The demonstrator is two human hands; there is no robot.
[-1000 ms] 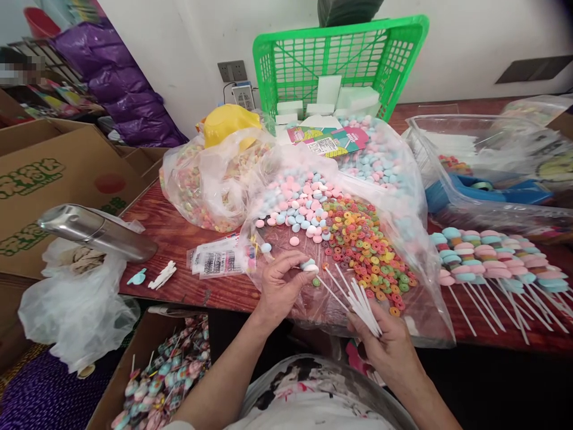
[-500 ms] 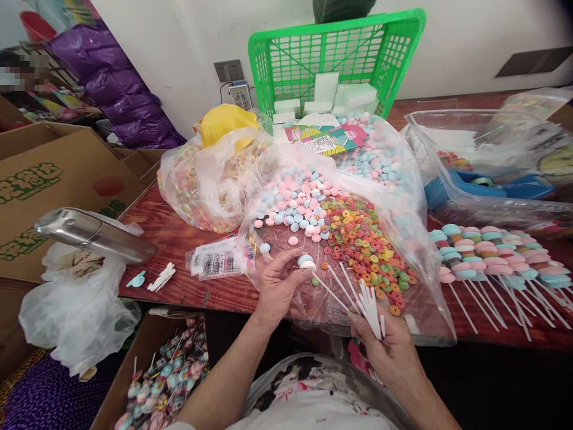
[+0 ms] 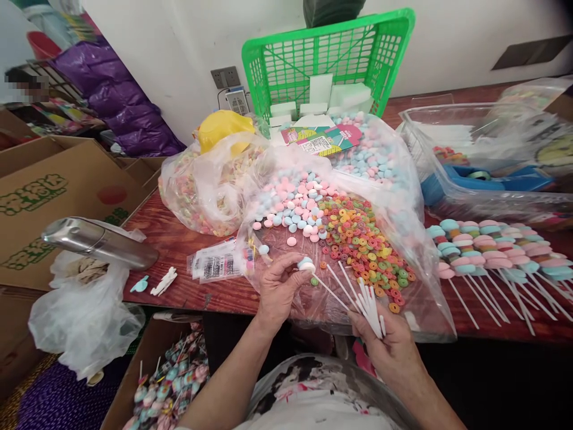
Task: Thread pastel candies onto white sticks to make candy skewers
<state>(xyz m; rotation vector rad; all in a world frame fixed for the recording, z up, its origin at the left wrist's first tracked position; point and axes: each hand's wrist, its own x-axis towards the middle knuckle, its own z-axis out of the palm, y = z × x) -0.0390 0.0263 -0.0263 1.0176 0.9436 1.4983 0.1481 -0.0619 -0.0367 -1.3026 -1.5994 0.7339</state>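
While our left hand (image 3: 278,292) pinches sweets (image 3: 306,264) above the worktop (image 3: 172,242), our right hand (image 3: 390,335) grips sticks (image 3: 369,309); one stick (image 3: 332,292) slants leftward and away, its far tip at the sweets.

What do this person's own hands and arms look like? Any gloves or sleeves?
The left hand and the right hand are ungloved. Both forearms are bare as far as they show. The clothing at the front is whitish, with dark and pinkish-red markings.
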